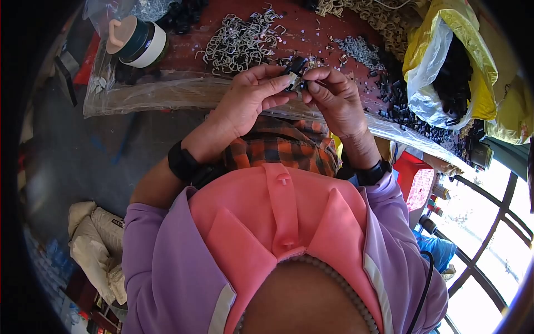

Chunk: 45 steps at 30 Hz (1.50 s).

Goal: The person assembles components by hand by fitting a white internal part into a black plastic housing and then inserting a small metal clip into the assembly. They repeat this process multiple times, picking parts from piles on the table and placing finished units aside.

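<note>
My left hand [250,96] grips a small black part with a pale metal piece [293,77] on it, held between thumb and fingers just above the table's near edge. My right hand [337,101] is closed in a pinch at the right end of this part. A tiny dark bit shows by its fingertips, too small to name. Right behind the hands lies a heap of bent, U-shaped metal pieces [239,43]. Small grey metal bits [359,50] are piled beyond my right hand.
The red table [203,25] has a near edge wrapped in clear plastic [153,99]. A lidded mug [146,47] stands at the left. On the right are scattered small black parts [397,103], a yellow bag [483,64] of black pieces and a tan heap [384,25].
</note>
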{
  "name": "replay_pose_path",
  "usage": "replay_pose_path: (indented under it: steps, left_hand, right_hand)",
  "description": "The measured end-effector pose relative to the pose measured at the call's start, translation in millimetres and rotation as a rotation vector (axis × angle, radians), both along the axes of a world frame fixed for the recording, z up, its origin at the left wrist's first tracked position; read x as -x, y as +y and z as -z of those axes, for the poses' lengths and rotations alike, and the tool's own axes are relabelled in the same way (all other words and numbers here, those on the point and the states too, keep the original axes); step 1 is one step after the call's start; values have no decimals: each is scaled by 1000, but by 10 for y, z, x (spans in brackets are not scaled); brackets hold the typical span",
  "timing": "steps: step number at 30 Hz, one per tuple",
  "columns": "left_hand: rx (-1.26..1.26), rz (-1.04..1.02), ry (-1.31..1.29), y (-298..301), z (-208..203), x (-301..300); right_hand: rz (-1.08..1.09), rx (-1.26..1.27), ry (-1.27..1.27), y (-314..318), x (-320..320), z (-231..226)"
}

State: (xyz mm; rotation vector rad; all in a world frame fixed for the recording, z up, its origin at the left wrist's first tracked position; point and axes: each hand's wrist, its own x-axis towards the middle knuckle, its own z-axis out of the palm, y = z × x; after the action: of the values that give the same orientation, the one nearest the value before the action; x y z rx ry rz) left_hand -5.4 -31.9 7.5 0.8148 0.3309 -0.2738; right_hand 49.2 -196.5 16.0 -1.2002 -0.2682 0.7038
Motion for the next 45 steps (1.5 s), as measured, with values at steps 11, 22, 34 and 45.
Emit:
replay_pose_path:
  steps: [11, 22, 34, 45]
  left_hand:
    - [-37, 30, 1, -58, 26, 0]
    - [33, 71, 61, -54, 64, 2]
    - [-15, 256, 121, -64, 24, 27]
    - [-212, 207, 14, -28, 75, -117]
  right_hand:
    - [156, 231, -346, 117, 101, -69]
    - [144, 456, -746, 100, 143, -26]
    - [185, 448, -1471, -68, -9, 108]
    - [768, 995, -1367, -1046, -697, -11]
